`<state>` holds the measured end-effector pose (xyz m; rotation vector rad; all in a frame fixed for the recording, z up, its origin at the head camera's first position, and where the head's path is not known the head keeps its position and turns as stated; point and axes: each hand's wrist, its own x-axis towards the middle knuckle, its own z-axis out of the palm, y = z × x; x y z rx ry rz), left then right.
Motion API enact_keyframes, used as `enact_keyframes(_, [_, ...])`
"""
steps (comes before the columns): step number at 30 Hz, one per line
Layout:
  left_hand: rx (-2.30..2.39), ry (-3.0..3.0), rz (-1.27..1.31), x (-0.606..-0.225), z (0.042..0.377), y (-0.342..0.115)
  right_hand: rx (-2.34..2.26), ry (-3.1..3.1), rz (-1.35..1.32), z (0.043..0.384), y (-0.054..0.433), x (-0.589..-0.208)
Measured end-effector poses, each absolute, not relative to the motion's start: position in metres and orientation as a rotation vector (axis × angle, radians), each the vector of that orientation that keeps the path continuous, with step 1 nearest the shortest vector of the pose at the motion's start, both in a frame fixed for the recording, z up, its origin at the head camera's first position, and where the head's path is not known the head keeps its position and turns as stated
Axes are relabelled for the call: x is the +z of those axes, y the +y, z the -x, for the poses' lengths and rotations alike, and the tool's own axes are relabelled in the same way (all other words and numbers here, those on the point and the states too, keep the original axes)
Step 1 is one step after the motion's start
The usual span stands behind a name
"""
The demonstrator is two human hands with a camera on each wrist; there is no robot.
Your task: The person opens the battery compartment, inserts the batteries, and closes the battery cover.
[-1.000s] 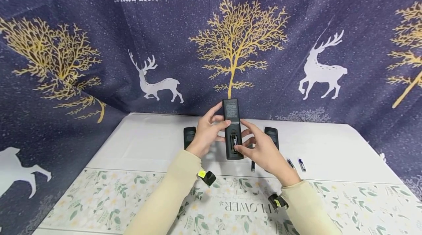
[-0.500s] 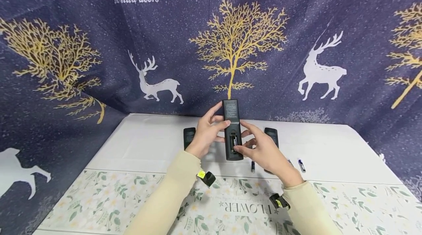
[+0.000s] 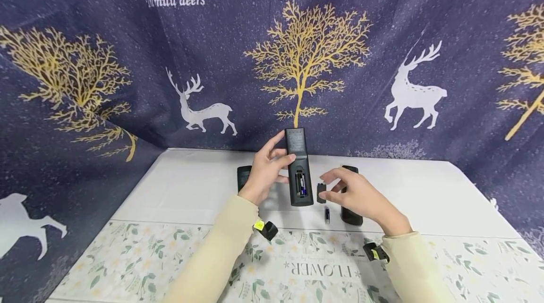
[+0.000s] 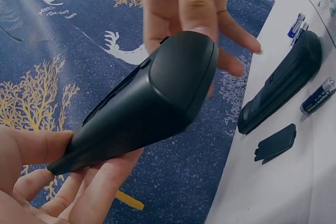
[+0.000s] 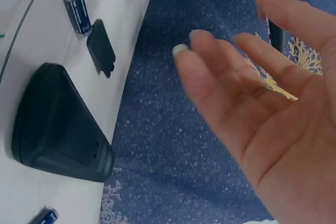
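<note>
Tending to the open battery compartment of a black remote seems to be the work in hand. The remote is held above the table, its back toward the head camera, pinched between the thumb and fingers of the left hand. The right hand is held to the side, apart from the remote, its fingers loosely spread and nothing gripped. As for progress, the cover is off and laid on the table, and at least one battery is seen in the compartment; whether a second is in place cannot be made out. A loose battery is left near the cover, and what seem to be two more are seen past a second remote. If batteries are being fitted, any free slot is judged left to be filled and the cover to be put back. A third remote is partly hidden behind the left hand.
</note>
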<state>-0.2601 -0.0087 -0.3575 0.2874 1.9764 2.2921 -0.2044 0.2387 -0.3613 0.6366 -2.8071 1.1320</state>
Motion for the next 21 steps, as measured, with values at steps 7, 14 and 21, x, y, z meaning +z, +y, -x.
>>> enact_keyframes(7, [2.295,1.967,-0.272,-0.356,0.262,-0.007,1.084,-2.889,-0.681,0.206,0.246,-0.360])
enact_keyframes(14, [2.321,1.942,-0.320,-0.354,0.264,-0.005,0.933,-2.941,-0.684,0.208,0.249,-0.360])
enact_keyframes(21, [2.309,1.954,-0.279,-0.357,0.263,-0.007,0.867,-3.043,-0.720,0.207,0.247,-0.373])
